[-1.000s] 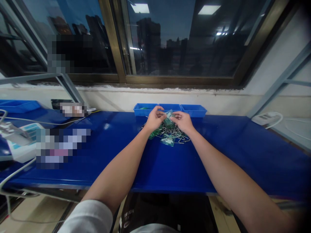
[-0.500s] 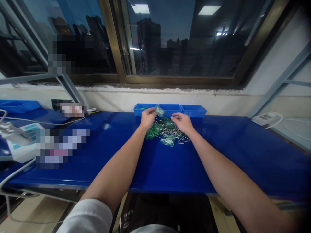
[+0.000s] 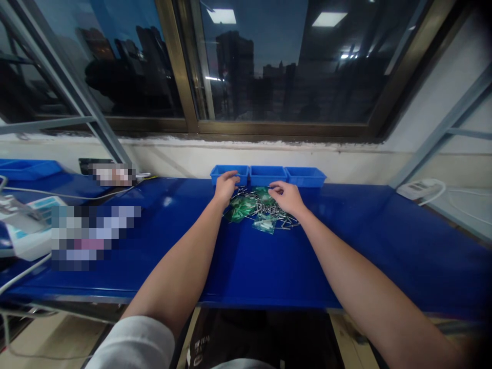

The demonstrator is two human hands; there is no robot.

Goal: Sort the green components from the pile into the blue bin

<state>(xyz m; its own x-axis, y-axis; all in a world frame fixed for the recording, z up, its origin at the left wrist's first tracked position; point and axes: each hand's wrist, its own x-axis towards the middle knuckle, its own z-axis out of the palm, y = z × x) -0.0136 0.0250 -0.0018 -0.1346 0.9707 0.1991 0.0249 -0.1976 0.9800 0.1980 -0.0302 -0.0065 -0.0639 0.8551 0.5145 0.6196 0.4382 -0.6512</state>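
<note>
My left hand (image 3: 226, 188) is raised by the left blue bin (image 3: 217, 180), its fingers apart and no packet showing in it. On the table lies a heap of short metal pins (image 3: 269, 210), mixed with green-tinted plastic packets (image 3: 243, 207). A clear packet (image 3: 264, 224) with light pieces inside lies at the heap's near edge. My right hand (image 3: 287, 197) hovers over the right side of the heap. Its fingers are bent, with a gap between thumb and forefinger and nothing visible in them.
The middle bin (image 3: 268, 177) and right bin (image 3: 305, 178) adjoin the left one along the wall. At left on the blue table (image 3: 253, 271) stand a white scale-like device (image 3: 28, 236) and cables. A white power strip (image 3: 418, 188) sits at right, below a metal frame (image 3: 442, 128).
The small packet that was in my left hand no longer shows there. That hand has shifted slightly left and its fingers have parted. My right hand stays nearly in place.
</note>
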